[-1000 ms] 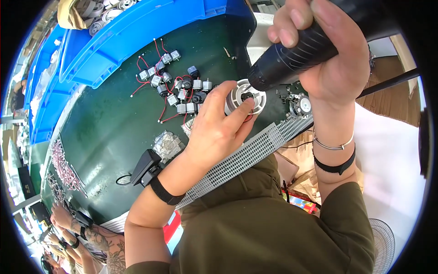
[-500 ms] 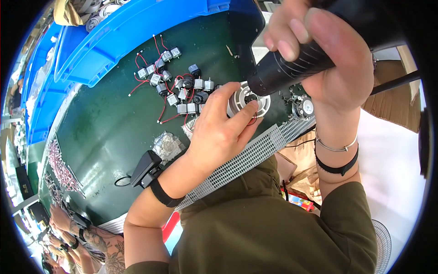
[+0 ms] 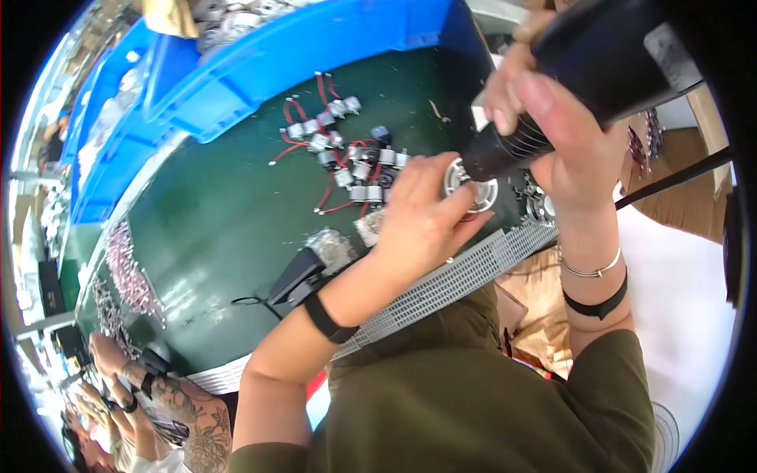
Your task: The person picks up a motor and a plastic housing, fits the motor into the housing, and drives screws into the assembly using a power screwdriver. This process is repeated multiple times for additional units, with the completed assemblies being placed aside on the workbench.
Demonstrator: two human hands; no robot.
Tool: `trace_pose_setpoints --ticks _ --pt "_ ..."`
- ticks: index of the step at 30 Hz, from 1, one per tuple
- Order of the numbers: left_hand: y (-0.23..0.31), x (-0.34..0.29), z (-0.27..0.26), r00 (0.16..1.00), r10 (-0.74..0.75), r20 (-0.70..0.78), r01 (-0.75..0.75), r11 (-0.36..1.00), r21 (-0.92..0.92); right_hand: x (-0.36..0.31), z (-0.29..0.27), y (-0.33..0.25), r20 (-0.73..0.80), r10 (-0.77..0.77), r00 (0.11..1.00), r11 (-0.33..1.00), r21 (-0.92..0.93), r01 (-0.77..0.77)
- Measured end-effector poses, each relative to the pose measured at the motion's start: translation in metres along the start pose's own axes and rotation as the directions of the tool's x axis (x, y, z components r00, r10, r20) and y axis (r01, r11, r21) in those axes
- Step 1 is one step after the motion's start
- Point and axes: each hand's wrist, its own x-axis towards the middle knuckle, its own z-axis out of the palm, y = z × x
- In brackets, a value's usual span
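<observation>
My right hand (image 3: 579, 150) is wrapped around a black electric screwdriver (image 3: 603, 59), held tilted with its nose down at the white part. That part is a round white plastic housing (image 3: 490, 194) with a ringed rim, at the table's near right. Pressing on it with thumb and fingers, my left hand (image 3: 426, 221) grips the housing from its left side. The screwdriver's nose hides the spot where its bit meets the housing. Just left of the housing lie several small silver motors (image 3: 359, 170) with red wires, loosely grouped.
Blue bins (image 3: 276, 59) line the far side, one holding white parts. Small plastic bags (image 3: 331, 249) lie left of my wrist. Pink-and-silver small parts (image 3: 130, 268) are heaped at the left. A grey perforated strip (image 3: 457, 276) edges the table. A co-worker's tattooed arm (image 3: 177, 402) is lower left.
The whole scene has shifted to the right in view as the head moved. Both hands keep their holds, and the screwdriver's nose stays at the housing.
</observation>
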Motion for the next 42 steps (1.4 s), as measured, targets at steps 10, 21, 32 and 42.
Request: trace_pose_setpoints --ticks 10,21,32,42 --pt "-0.081 -0.041 -0.183 0.85 -0.42 -0.317 0.509 0.811 0.289 0.007 -0.039 -0.042 -0.149 0.088 0.985 0.994 0.071 -0.078" --pt "-0.068 0.045 -0.16 0.983 -0.184 -0.003 0.151 0.796 0.586 -0.003 -0.033 -0.025 -0.21 0.034 0.977 0.997 -0.06 -0.048" --pt "-0.175 0.235 -0.142 0.681 -0.445 0.581 0.3 0.894 0.333 -0.013 -0.041 -0.023 -0.32 0.07 0.945 0.986 -0.123 -0.115" --pt "-0.184 0.224 -0.154 0.93 -0.276 0.243 0.234 0.954 0.188 -0.01 -0.038 -0.021 -0.385 0.074 0.92 0.985 -0.115 -0.127"
